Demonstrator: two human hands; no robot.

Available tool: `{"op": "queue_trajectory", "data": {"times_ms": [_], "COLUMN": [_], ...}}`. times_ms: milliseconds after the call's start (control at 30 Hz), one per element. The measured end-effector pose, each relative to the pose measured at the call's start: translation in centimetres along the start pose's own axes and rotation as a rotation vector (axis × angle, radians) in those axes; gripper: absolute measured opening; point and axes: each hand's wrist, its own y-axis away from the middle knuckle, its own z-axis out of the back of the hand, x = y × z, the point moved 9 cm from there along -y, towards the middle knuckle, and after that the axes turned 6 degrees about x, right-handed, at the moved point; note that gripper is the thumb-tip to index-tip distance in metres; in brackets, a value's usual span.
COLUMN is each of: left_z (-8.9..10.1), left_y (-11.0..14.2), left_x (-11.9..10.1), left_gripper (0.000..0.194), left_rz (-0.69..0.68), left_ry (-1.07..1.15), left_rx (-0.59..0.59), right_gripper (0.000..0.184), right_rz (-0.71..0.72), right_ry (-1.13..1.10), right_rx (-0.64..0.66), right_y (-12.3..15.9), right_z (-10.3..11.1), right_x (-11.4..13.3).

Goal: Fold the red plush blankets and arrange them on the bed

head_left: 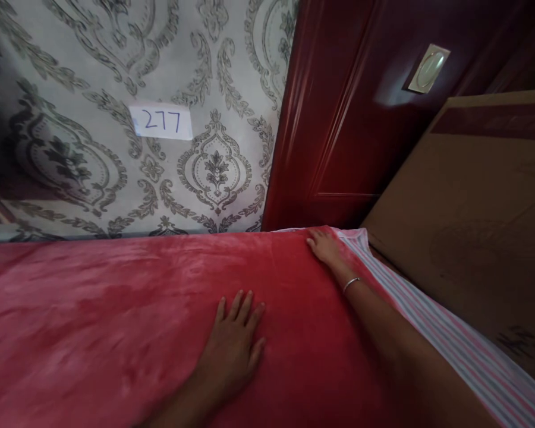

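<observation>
A red plush blanket (pixel 93 321) spreads over a bed, reaching from the left side of the view to near the far right corner. My left hand (pixel 232 342) lies flat on it near the middle, fingers apart and palm down. Farther off, my right hand (pixel 324 246) rests on the blanket close to its far right corner, fingers stretched out. A thin bracelet circles my right wrist. Beneath the blanket, a striped sheet (pixel 410 288) in pink, grey and white shows along the right edge. Neither hand grips anything.
Behind the bed stands a wall with patterned wallpaper (pixel 214 166) and a paper label (pixel 160 121) reading 277. A dark red door panel (pixel 330 119) adjoins it, with a light fitting or switch plate (pixel 428 69). A large cardboard box (pixel 481 196) leans at the right beside the bed.
</observation>
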Motion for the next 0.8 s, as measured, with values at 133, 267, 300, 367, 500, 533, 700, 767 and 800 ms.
{"op": "queue_trajectory", "data": {"times_ms": [133,267,300,367,500,533,700,767,800], "left_z": [0.1,0.0,0.0,0.0,0.2,0.3,0.7,0.9,1.1], "left_y": [0.1,0.1,0.1,-0.1,-0.4,-0.5,-0.7,-0.7,-0.7], "left_x": [0.0,0.1,0.2,0.2,0.2,0.2,-0.2,-0.4,-0.5], "left_gripper": [0.059,0.059,0.059,0.059,0.059,0.058,0.057,0.058,0.058], "left_rz": [-0.034,-0.038,-0.033,-0.023,-0.015,-0.017,-0.041,-0.049,-0.05], "left_ry": [0.007,0.022,0.022,0.009,-0.042,-0.054,-0.121,-0.145,-0.157], "left_rx": [-0.063,-0.07,-0.061,-0.042,-0.058,-0.072,-0.109,-0.121,-0.128], "right_gripper": [0.057,0.059,0.058,0.057,0.058,0.058,0.056,0.055,0.054], "right_rz": [0.081,0.015,0.011,0.013,0.043,0.042,-0.092,-0.187,-0.241], "right_ry": [-0.005,-0.011,-0.012,-0.014,-0.022,-0.022,-0.016,-0.018,-0.023], "right_rx": [0.061,0.077,0.087,0.113,0.135,0.135,0.117,0.089,0.074], "right_y": [-0.6,-1.5,-1.6,-1.3,2.3,3.8,13.3,17.1,18.9], "right_z": [-2.0,-2.2,-2.0,-1.6,-1.4,-1.5,-1.8,-0.8,-0.2], "right_x": [3.1,3.0,3.0,3.2,3.3,3.0,-3.1,-6.8,-8.7]}}
